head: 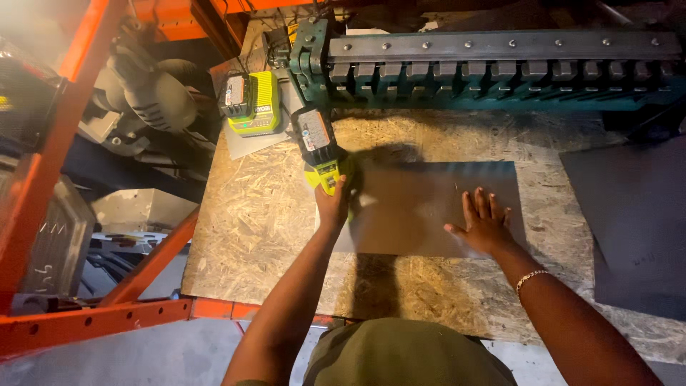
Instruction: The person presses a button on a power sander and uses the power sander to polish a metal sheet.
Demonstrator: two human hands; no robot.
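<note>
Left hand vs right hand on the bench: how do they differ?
The left hand is closed around the yellow-green power tool, at the left edge of the metal sheet; the right hand lies flat, fingers spread, on the sheet. The right wrist wears a bracelet; the left shows none. Both are bare and over the same sheet.

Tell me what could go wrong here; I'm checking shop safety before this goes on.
The right hand lies flat and bare on the metal sheet, so a sharp edge could cut it. The left hand grips the power tool at the sheet's left edge; the loose sheet might shift on the board. The sheet's far side is in dim shadow, making the work harder to see.
</note>
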